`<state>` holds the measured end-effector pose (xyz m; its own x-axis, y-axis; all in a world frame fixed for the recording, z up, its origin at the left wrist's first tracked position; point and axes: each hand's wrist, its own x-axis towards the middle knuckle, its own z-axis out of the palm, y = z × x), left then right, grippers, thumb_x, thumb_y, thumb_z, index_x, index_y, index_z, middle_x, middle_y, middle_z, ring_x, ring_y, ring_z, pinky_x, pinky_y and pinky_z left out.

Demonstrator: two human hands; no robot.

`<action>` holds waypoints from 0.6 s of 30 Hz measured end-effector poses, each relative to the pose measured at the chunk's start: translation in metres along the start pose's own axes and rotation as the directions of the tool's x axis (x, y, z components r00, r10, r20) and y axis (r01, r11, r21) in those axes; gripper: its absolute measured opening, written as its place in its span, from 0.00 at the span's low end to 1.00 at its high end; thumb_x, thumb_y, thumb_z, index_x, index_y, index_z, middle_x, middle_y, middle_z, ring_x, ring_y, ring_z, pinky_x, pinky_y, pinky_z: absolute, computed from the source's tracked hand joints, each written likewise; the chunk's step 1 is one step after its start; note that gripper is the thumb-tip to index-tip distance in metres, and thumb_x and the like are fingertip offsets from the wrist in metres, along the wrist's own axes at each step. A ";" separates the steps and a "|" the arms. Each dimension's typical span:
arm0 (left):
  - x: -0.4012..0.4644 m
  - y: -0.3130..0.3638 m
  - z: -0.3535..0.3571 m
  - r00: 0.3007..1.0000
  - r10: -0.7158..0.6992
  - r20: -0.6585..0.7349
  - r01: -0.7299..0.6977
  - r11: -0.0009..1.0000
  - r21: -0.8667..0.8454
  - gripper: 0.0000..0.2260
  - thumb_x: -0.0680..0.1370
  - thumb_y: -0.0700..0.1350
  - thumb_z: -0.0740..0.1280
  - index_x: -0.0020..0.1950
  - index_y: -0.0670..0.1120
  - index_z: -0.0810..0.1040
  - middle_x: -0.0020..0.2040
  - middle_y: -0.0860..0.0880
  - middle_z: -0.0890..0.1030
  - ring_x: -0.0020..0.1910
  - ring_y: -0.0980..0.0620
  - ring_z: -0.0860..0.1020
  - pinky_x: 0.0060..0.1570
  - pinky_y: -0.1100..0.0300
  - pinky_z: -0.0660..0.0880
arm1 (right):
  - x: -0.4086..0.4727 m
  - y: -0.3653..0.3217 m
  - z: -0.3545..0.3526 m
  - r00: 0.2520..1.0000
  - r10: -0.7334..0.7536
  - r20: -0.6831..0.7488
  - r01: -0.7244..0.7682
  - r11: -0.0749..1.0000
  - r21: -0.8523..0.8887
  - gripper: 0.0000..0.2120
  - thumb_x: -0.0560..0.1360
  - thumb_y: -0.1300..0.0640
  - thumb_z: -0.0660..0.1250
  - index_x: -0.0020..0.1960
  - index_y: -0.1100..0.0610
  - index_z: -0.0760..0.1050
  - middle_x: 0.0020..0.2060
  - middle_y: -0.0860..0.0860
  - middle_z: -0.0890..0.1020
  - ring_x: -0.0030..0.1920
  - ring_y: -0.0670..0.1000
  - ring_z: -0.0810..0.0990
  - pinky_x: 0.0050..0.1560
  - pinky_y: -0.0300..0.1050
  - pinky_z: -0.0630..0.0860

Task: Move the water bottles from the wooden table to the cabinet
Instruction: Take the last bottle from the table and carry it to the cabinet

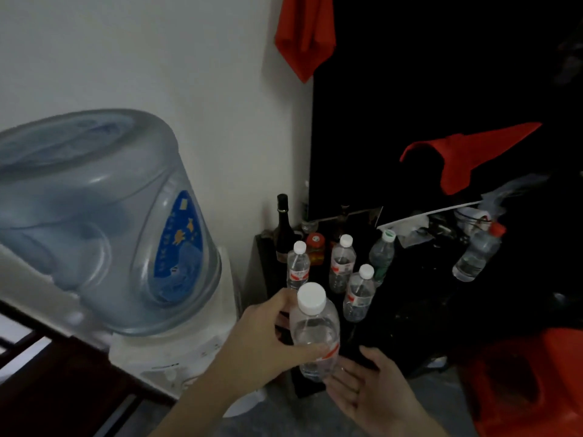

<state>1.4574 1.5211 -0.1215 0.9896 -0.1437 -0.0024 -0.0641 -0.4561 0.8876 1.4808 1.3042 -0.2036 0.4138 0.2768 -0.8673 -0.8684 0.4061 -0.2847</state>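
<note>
My left hand [268, 335] grips a clear water bottle [314, 329] with a white cap and red label, held upright in front of the dark cabinet [262, 272]. My right hand [369, 389] is open, palm up, touching the bottle's base from the right. On the cabinet top stand three similar white-capped bottles [298, 266], [342, 263], [359, 293] and a green-tinted bottle [382, 253]. Another bottle with a red cap [478, 252] shows tilted at the right.
A water dispenser with a large blue jug [104, 216] stands left of the cabinet. A dark glass bottle [283, 228] and an orange-capped jar [315, 247] sit at the cabinet's back. Red cloth [467, 156] hangs over dark surroundings. A red object [530, 380] is at lower right.
</note>
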 end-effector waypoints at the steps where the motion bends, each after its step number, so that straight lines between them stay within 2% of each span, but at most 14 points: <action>1: 0.008 -0.006 0.003 1.000 -0.025 -0.011 0.025 1.000 -0.005 0.27 0.67 0.64 0.80 0.63 0.64 0.75 0.55 0.63 0.84 0.54 0.60 0.84 0.53 0.57 0.82 | 0.011 -0.007 0.000 1.000 0.008 0.003 -0.008 1.000 0.000 0.24 0.76 0.48 0.63 0.53 0.69 0.80 0.44 0.66 0.85 0.52 0.63 0.80 0.49 0.56 0.75; 4: 0.032 -0.022 0.010 0.995 -0.083 -0.052 0.084 0.996 0.007 0.28 0.68 0.61 0.80 0.65 0.59 0.76 0.56 0.62 0.85 0.55 0.60 0.84 0.56 0.54 0.82 | 0.040 -0.026 0.003 0.998 0.057 0.034 -0.058 0.998 0.032 0.23 0.78 0.48 0.63 0.54 0.70 0.78 0.45 0.65 0.85 0.56 0.63 0.79 0.50 0.55 0.75; 6: 0.047 -0.032 0.014 0.991 -0.117 -0.069 0.117 0.993 0.002 0.28 0.68 0.60 0.80 0.65 0.58 0.76 0.56 0.61 0.84 0.55 0.60 0.83 0.55 0.55 0.82 | 0.058 -0.037 0.005 0.996 0.075 0.045 -0.077 0.996 0.034 0.22 0.79 0.48 0.62 0.54 0.69 0.77 0.50 0.64 0.84 0.57 0.63 0.79 0.54 0.54 0.74; 10: 0.072 -0.056 0.021 0.981 -0.145 -0.126 0.148 0.989 0.014 0.27 0.68 0.56 0.81 0.64 0.56 0.77 0.55 0.66 0.83 0.53 0.66 0.82 0.51 0.71 0.78 | 0.096 -0.055 0.012 0.993 0.093 0.068 -0.095 0.995 0.034 0.20 0.80 0.50 0.62 0.56 0.68 0.76 0.54 0.63 0.80 0.55 0.61 0.78 0.58 0.54 0.73; 12: 0.082 -0.070 0.024 0.978 -0.165 -0.131 0.168 0.986 0.014 0.26 0.68 0.56 0.81 0.63 0.57 0.76 0.55 0.68 0.82 0.53 0.67 0.81 0.48 0.74 0.76 | 0.118 -0.061 0.015 0.992 0.106 0.074 -0.108 0.994 0.024 0.19 0.80 0.50 0.62 0.57 0.67 0.76 0.55 0.63 0.80 0.57 0.61 0.78 0.61 0.54 0.72; 15: 0.096 -0.094 0.030 0.972 -0.193 -0.133 0.194 0.981 -0.008 0.25 0.66 0.59 0.80 0.60 0.58 0.76 0.55 0.66 0.82 0.53 0.66 0.82 0.49 0.72 0.77 | 0.151 -0.066 0.020 0.991 0.121 0.064 -0.121 0.993 -0.013 0.20 0.80 0.49 0.61 0.59 0.66 0.75 0.56 0.62 0.80 0.59 0.60 0.77 0.61 0.53 0.72; 18: 0.109 -0.121 0.038 0.967 -0.221 -0.127 0.221 0.975 -0.012 0.26 0.66 0.56 0.82 0.61 0.57 0.76 0.55 0.64 0.83 0.54 0.65 0.82 0.51 0.67 0.80 | 0.177 -0.068 0.023 0.994 0.109 0.034 -0.108 0.994 -0.017 0.20 0.81 0.50 0.60 0.61 0.66 0.75 0.55 0.61 0.80 0.58 0.59 0.77 0.62 0.52 0.72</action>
<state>1.5681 1.5267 -0.2466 0.9874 0.0737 -0.1399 0.1582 -0.4661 0.8705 1.6192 1.3459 -0.3286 0.3260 0.3484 -0.8789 -0.9126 0.3588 -0.1963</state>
